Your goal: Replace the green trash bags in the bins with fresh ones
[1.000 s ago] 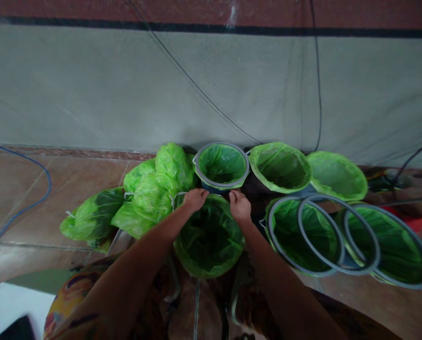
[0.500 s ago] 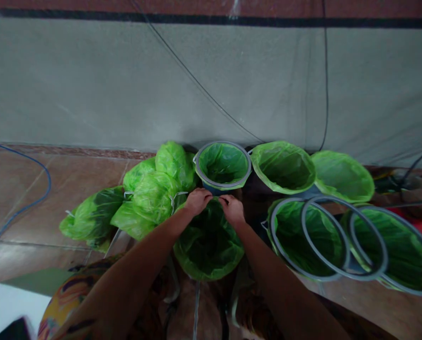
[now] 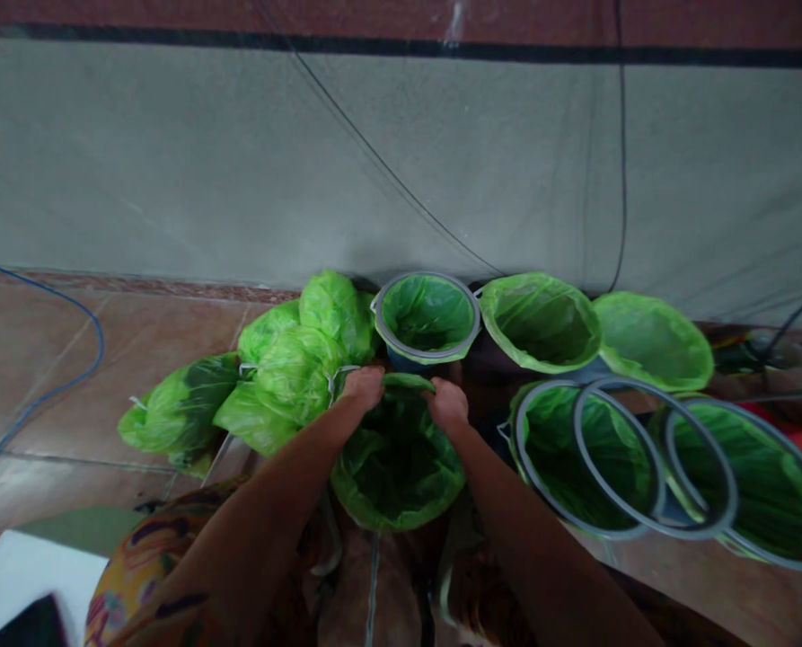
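Observation:
A green bin liner (image 3: 401, 517) lines the bin standing between my knees, its mouth wide and its inside dark. My left hand (image 3: 364, 388) grips the liner's far edge on the left. On the right of that same edge, my right hand (image 3: 449, 403) is closed on the plastic. A strip of the liner's edge stretches between the two hands. Just beyond them stands a lined bin with a grey ring (image 3: 427, 314) on its rim. Left of my hands lie several tied green bags (image 3: 293, 377), bulging. The bin under the liner is mostly hidden.
Two bins (image 3: 541, 323) with green liners and no visible ring stand along the wall. Nearer on the right are ringed bins (image 3: 528, 467), with a loose grey ring (image 3: 729, 472) lying across them. A blue cable (image 3: 97, 346) curves over the tiles. White board (image 3: 30, 584) lies lower left.
My hands have moved slightly apart, and the liner's far edge now shows as a raised strip between them. The camera view has shifted a little.

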